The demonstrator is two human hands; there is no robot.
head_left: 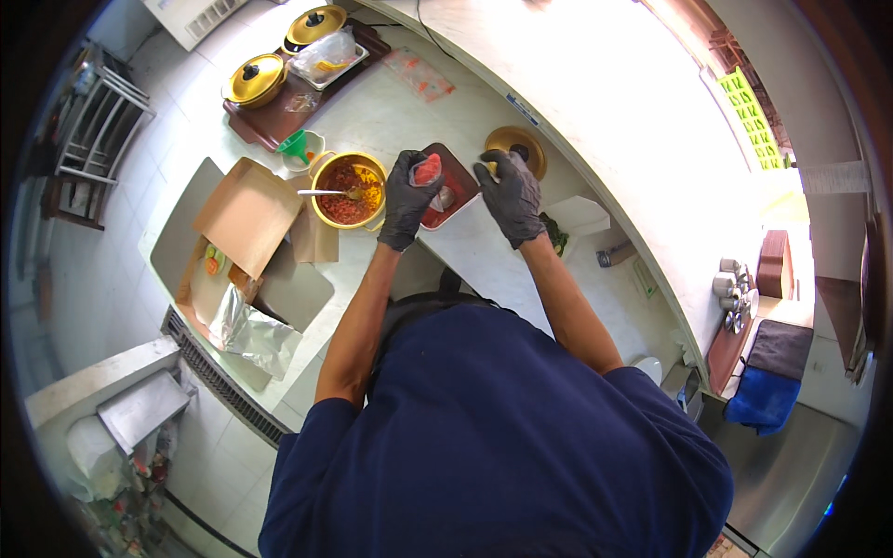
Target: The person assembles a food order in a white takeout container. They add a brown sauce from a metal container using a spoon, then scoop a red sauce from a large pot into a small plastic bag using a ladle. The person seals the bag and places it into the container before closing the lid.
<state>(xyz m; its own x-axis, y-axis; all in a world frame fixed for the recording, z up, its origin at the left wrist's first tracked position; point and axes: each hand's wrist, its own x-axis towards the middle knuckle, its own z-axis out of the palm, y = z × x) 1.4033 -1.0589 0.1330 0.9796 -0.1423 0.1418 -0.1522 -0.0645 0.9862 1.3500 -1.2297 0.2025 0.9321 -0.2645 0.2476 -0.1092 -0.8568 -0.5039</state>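
Black gloves cover both hands. My left hand (405, 202) is closed around a small clear bag with red contents (427, 171), held above the edge of a red-filled rectangular tray (463, 192). A metal spoon lies in that tray. My right hand (513, 197) is curled to the right of the tray, fingers bent in; a yellowish bit shows at its fingertips, too small to name. Just beyond it lies a round gold lid (531, 150) with a dark knob. Left of my left hand stands a gold pot (319, 179) of chopped red and yellow food, with a spoon in it.
An open cardboard box (244, 206) and crumpled foil (244, 327) lie at the left. Near the pot sits a small bowl with a green funnel (294, 146). Farther back, a brown tray (265, 124) bears lidded gold pots. A raised white counter (595, 93) runs along the right.
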